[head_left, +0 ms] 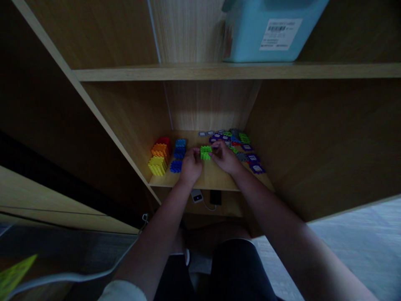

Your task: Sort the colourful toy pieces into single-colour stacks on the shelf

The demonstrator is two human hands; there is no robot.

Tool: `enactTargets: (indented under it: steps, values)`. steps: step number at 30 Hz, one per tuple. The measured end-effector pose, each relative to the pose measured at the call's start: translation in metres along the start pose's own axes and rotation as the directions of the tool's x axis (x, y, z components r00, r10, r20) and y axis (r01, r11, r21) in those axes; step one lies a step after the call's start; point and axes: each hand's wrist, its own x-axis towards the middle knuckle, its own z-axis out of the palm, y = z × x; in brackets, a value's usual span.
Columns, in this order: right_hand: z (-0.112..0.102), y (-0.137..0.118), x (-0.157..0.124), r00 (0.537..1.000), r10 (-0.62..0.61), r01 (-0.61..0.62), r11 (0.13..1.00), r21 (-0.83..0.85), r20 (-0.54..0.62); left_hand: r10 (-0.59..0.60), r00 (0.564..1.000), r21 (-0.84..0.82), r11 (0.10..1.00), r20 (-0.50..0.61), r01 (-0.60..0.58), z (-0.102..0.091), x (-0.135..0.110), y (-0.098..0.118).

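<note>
A small stack of bright green notched plastic building tiles (206, 153) stands on the cabinet shelf between my two hands. My left hand (191, 166) has its fingers curled at the stack's left side. Against the right side press the thumb and fingers of my right hand (226, 159). Just left of my left hand are stacks of blue tiles (179, 152), with a darker blue group (176, 167) nearer the front. To the right of my right hand lie loose purple tiles (253, 158), a grey tile (242, 156) and several green ones (244, 138).
Along the left wall stand yellow (157, 166), orange (160, 151) and red (165, 142) tile stacks. Above, a light blue bin (272, 35) rests on the upper shelf (188, 72). A white device (197, 196) and a black phone-like object (215, 197) lie below.
</note>
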Motion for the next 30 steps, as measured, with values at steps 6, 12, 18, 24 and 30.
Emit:
enactTargets:
  steps: [6,12,18,24,30]
  values:
    - [-0.0007,-0.0027,-0.0006,1.000,0.015,-0.015,1.000,-0.023,0.008,-0.010,1.000,-0.005,1.000,0.003,0.010,-0.0005,0.0003,0.0012]
    - [-0.0034,-0.0040,-0.0009,0.996,0.023,-0.025,1.000,-0.017,-0.089,-0.021,1.000,-0.017,1.000,-0.004,0.021,0.0010,-0.0005,0.0008]
    - [-0.0039,-0.0019,-0.0023,0.996,0.071,-0.072,0.997,-0.009,-0.054,-0.012,1.000,-0.004,1.000,-0.006,0.012,0.0008,-0.0004,0.0005]
    - [-0.0034,-0.0022,-0.0033,0.998,0.055,-0.054,0.998,0.027,-0.033,-0.011,1.000,-0.016,1.000,0.002,0.011,0.0010,-0.0004,0.0007]
    - [-0.0044,-0.0069,-0.0022,0.997,0.055,-0.054,0.998,0.023,-0.045,-0.013,1.000,-0.026,1.000,0.004,0.013,0.0018,-0.0003,-0.0016]
